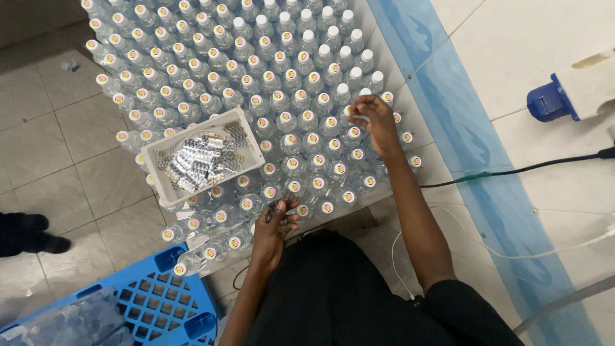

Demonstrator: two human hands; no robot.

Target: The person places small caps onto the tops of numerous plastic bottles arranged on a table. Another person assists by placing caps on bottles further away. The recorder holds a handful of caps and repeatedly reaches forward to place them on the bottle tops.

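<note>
— Bottles, then: where do they stand?

— Clear plastic ones, packed cap to cap in a big block that covers the worktop in front of me, most caps bearing a small round seal in yellow and red, a few at the far right edge plain white.

— And what sits on top of them?

— A white tray, resting tilted on the caps at the left part of the block, full of small silvery strips.

— Your right hand?

— My right hand reaches out over the right side of the block, its grip pinched shut at a bottle cap; what the fingertips hold I cannot tell.

— And the left?

— My left hand is at the near edge, grip curled closed around a small dark bunch of something.

— Anything lower down?

— A blue crate on the tiled floor, near left.
</note>
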